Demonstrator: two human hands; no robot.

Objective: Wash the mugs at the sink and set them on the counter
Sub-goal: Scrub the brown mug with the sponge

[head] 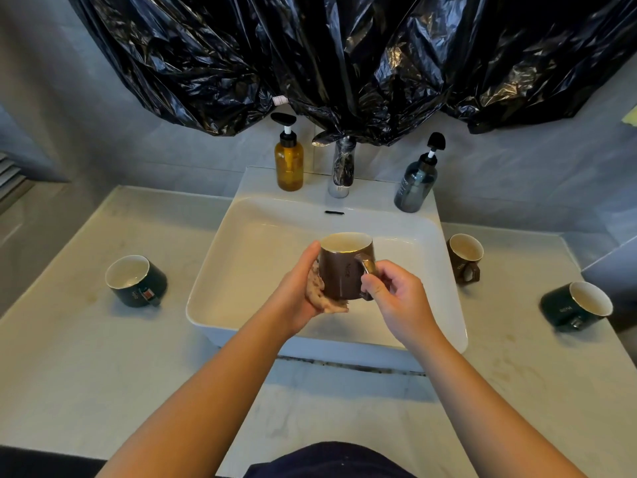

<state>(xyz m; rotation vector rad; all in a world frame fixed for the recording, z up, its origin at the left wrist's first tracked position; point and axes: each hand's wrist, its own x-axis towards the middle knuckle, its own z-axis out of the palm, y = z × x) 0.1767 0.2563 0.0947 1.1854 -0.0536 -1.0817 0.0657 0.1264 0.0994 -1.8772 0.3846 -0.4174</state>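
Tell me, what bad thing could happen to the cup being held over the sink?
The right hand holds the brown mug by its handle over the sink, while the left hand presses a cloth against it. If the mug is slippery, it might drop and chip on the hard basin. Also, the dark mug on the far right sits near the edge of the counter, so an elbow could perhaps knock it off.

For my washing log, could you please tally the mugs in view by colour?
Brown ceramic mugs: 2 (held brown mug; brown mug on right counter)
Dark green ceramic mugs: 2 (green mug on left counter; green mug at far right)
Total: 4
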